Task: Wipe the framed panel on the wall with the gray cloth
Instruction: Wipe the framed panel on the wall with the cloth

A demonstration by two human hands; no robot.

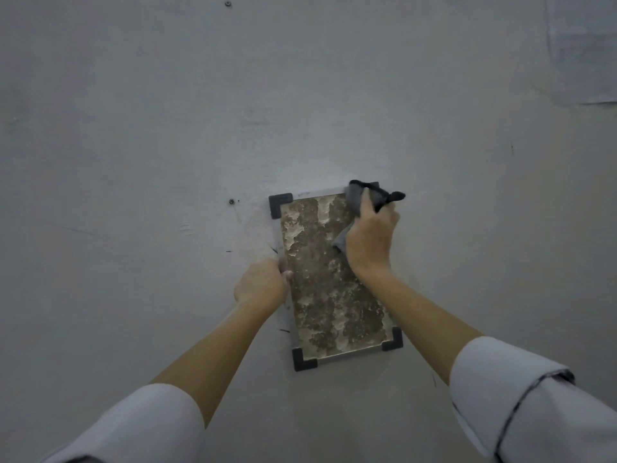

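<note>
A tall framed panel [327, 289] hangs on the grey wall, its brown surface blotched with pale patches and its frame fitted with dark corner brackets. My right hand [370, 238] is closed around a bunched gray cloth [357, 198] and presses it against the panel's upper right corner, hiding that bracket. A flap of the cloth hangs out below my palm. My left hand [262, 282] grips the frame's left edge at mid height, thumb on the front.
The grey wall [167, 128] fills the view. Two small screw heads sit in it, one left of the panel [231, 201], one near the top [228, 3]. A paler rectangular patch [584, 48] lies at the upper right.
</note>
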